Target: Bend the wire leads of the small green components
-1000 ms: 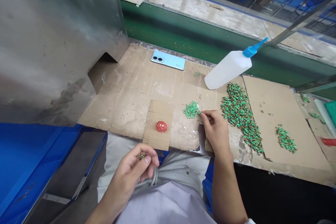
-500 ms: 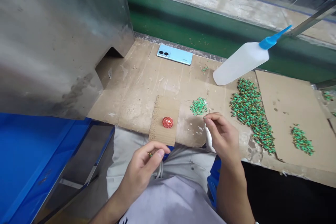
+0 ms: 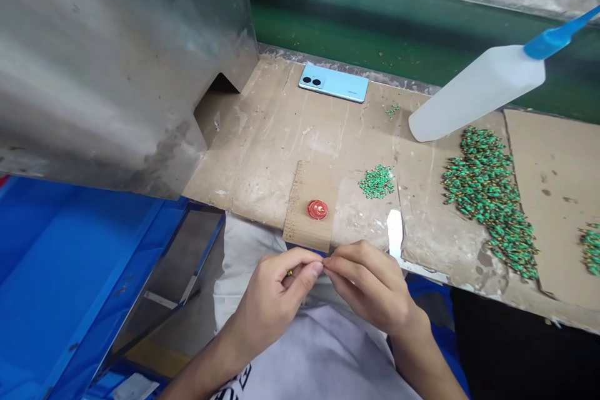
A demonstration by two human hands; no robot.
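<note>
My left hand [image 3: 281, 287] is closed in a pinch, with a small green and yellow bit showing between its curled fingers. Its fingertips meet those of my right hand [image 3: 372, 284], also pinched; whatever lies between the tips is too small to name. Just beyond them, a red glossy blob [image 3: 317, 209] sits on a cardboard strip [image 3: 309, 235] at the bench edge. To its right is a small heap of tiny green pieces [image 3: 377, 182]. A bigger pile of green and gold pieces [image 3: 490, 190] spreads farther right.
A pale blue phone [image 3: 334, 83] lies at the back of the cardboard-covered bench [image 3: 253, 162]. The white bottle [image 3: 480, 94] with a blue nozzle leans at the back right. A metal housing [image 3: 126, 62] stands left. More green pieces [image 3: 591, 249] lie at the right edge.
My right hand has moved left and down from beside the small green heap to meet my left hand. The view has shifted, so the bench items sit farther right.
</note>
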